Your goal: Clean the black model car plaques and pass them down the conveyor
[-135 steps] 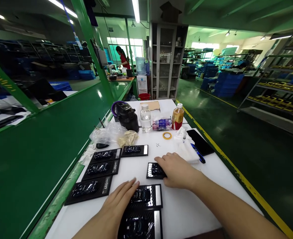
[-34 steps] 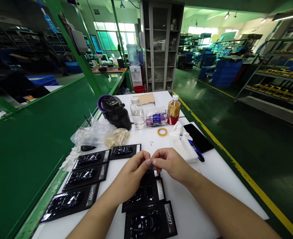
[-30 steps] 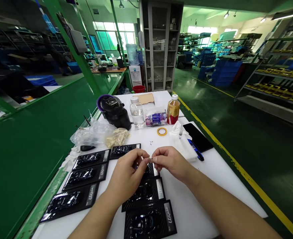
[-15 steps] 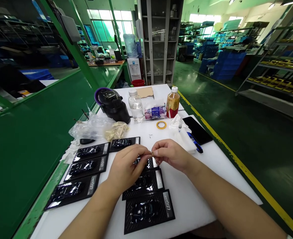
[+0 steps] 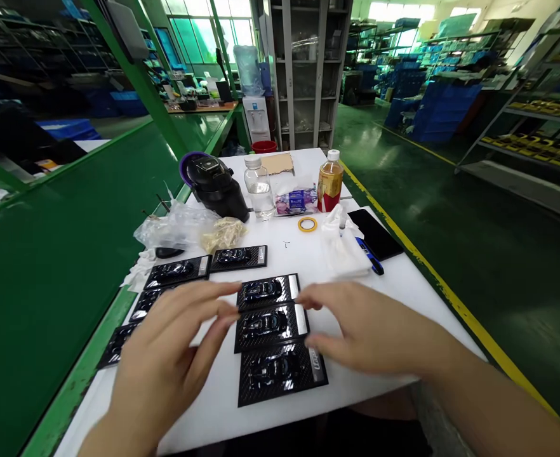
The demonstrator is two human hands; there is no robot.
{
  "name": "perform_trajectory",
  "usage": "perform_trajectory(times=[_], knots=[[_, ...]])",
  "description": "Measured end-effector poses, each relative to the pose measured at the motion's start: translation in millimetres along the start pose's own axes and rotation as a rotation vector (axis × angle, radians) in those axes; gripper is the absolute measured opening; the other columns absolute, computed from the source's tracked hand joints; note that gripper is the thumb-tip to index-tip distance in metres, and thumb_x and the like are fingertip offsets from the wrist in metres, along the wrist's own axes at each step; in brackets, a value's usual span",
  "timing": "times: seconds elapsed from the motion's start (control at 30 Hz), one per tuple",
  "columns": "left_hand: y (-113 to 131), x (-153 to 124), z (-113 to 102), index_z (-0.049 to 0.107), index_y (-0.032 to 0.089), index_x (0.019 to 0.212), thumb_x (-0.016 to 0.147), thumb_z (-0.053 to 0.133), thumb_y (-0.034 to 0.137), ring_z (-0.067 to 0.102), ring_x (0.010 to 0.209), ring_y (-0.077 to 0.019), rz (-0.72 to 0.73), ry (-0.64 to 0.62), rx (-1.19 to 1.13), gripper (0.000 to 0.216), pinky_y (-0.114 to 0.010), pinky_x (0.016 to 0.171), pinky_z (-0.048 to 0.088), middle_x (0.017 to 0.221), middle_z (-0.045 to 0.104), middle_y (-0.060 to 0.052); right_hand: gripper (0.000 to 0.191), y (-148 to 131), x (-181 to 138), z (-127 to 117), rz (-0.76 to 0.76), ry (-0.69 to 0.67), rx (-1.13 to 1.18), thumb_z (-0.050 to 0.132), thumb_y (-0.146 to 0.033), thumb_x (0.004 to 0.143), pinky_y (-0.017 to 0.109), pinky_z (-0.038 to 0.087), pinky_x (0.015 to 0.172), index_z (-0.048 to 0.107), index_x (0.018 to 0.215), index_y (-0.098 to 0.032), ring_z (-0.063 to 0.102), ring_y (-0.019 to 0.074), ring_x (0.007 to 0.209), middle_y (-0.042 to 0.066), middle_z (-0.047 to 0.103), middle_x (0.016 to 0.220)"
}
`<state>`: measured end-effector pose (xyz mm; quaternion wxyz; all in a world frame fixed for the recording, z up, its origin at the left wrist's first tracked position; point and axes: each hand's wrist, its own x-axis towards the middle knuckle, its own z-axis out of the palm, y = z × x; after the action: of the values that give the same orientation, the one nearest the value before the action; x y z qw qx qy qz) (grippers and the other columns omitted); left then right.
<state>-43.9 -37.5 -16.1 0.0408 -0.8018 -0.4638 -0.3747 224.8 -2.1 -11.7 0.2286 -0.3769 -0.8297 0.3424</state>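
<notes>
Three dark model cars on black carbon-patterned base plates lie in a column between my hands: a far one point(image 5: 263, 290), a middle one point(image 5: 265, 324) and a near one point(image 5: 275, 370). My left hand point(image 5: 166, 349) hovers left of them, thumb and a finger pinched close together near the middle plate's left edge. Whatever is in that pinch is too small to make out. On the right, my right hand point(image 5: 356, 320), slightly blurred, is open with thumb and fingers apart beside the plates' silver label ends. More model cars point(image 5: 173, 271) on plates lie at left, partly hidden behind my left hand.
Farther back stand a black bag point(image 5: 216, 187), a clear bottle point(image 5: 260, 190) and a drink bottle point(image 5: 330, 181). A yellow tape roll point(image 5: 307, 225), white tissues point(image 5: 341, 247), a blue-black tool point(image 5: 370, 257) and a black phone point(image 5: 375, 233) lie at right. Plastic bags point(image 5: 178, 222) crowd the left edge.
My hands were together over the far plate, fingertips meeting at a tiny thing. They have parted, left and right, and come nearer; my right fingers have opened. The view has shifted slightly.
</notes>
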Motion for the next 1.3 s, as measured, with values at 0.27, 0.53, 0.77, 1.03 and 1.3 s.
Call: perform_trajectory(times=[0.27,0.53,0.77,1.03,1.3], knots=[[42.6,-102.4,23.0,0.061,0.024,0.093,0.088,0.055,0.008,0.058,0.107,-0.0236,-0.211,0.003,-0.026,0.018,-0.038,0.090,0.049,0.115,0.064,-0.009,0.066,3.1,-85.4,106.2,-0.062,0.246,-0.299,0.055,-0.013,0.081,0.053,0.043,0.110,0.038,0.145,-0.010,0.048,0.0331,0.130,0.017,0.056,0.138],[41.1,-114.6,14.4,0.061,0.023,0.097,0.089,0.054,0.009,0.054,0.113,-0.0248,-0.215,-0.042,0.048,0.018,-0.041,0.095,0.045,0.120,0.063,-0.008,0.059,-22.0,-64.6,140.8,-0.106,0.244,-0.171,0.063,-0.023,0.081,0.051,0.047,0.102,0.049,0.137,-0.015,0.053,0.0331,0.114,0.015,0.060,0.128],[43.4,-125.5,14.9,0.060,0.023,0.097,0.091,0.054,0.010,0.051,0.117,-0.0259,-0.285,-0.067,0.083,0.015,-0.045,0.097,0.044,0.122,0.061,-0.008,0.051,-27.1,-57.8,139.5,-0.146,0.164,-0.162,0.058,-0.018,0.087,0.047,0.039,0.108,0.051,0.137,-0.022,0.048,0.0278,0.122,0.012,0.053,0.136],[42.9,-120.2,17.5,0.060,0.024,0.092,0.089,0.058,0.010,0.051,0.117,-0.0258,-0.272,-0.041,0.107,0.014,-0.045,0.095,0.046,0.123,0.061,-0.007,0.046,-22.8,-56.6,140.2,-0.194,0.156,-0.207,0.056,-0.018,0.090,0.047,0.040,0.104,0.052,0.136,-0.023,0.046,0.0260,0.122,0.012,0.052,0.135],[43.2,-115.9,19.1,0.056,0.025,0.084,0.087,0.056,0.012,0.049,0.118,-0.0254,-0.368,-0.039,0.014,0.013,-0.047,0.097,0.045,0.125,0.056,-0.006,0.045,-21.8,-55.6,138.9,-0.199,0.112,-0.241,0.054,-0.022,0.093,0.048,0.039,0.103,0.050,0.138,-0.024,0.045,0.0272,0.122,0.013,0.051,0.136]])
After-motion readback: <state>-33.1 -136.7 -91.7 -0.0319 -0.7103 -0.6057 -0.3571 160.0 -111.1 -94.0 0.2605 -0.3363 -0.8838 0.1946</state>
